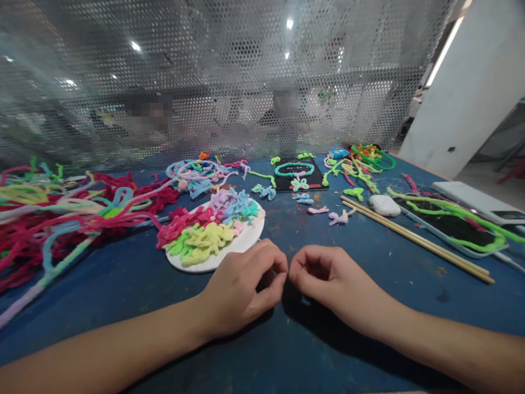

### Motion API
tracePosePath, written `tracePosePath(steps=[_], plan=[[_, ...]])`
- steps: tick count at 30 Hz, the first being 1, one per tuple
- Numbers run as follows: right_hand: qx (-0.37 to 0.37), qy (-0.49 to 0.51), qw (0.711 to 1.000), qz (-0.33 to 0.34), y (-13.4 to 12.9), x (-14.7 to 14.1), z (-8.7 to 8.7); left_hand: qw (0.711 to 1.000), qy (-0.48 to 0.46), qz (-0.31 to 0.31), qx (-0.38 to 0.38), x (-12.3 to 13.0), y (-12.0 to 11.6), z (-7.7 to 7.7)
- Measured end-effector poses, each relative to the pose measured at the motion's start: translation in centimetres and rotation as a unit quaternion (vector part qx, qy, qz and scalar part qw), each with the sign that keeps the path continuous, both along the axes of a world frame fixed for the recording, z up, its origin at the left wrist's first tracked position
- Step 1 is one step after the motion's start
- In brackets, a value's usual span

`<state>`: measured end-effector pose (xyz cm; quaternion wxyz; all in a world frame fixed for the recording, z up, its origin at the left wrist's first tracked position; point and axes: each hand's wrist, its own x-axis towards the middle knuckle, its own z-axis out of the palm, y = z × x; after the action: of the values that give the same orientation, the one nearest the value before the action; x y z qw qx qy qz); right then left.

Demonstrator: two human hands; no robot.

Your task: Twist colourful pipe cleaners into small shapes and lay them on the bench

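Note:
My left hand (250, 284) and my right hand (328, 279) meet fingertip to fingertip above the blue table, each with thumb and fingers pinched together. Whatever lies between the fingertips, if anything, is too small to make out. Just beyond my left hand, a white oval plate (256, 232) bears short fuzzy pieces: pink ones (180, 221), yellow ones (207, 241) and blue ones (238, 205). Past my right hand lie a small lilac piece (338, 219) and a pink piece (318, 210).
Long fuzzy stems (123, 219) heap at the left. Two wooden sticks (418, 238), a white case (384, 205) and a phone (447, 221) are at the right. A black device (320, 178) lies before a perforated metal screen (246, 82).

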<state>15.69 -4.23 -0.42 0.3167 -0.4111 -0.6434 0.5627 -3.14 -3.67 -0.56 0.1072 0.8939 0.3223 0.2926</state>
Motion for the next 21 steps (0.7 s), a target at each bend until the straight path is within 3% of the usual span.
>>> tracePosePath(steps=[21], plan=[[-0.009,0.001,1.0,-0.007,0.0,-0.03,-0.09,1.0,-0.001,0.003,-0.026,-0.12,0.23,0.34]])
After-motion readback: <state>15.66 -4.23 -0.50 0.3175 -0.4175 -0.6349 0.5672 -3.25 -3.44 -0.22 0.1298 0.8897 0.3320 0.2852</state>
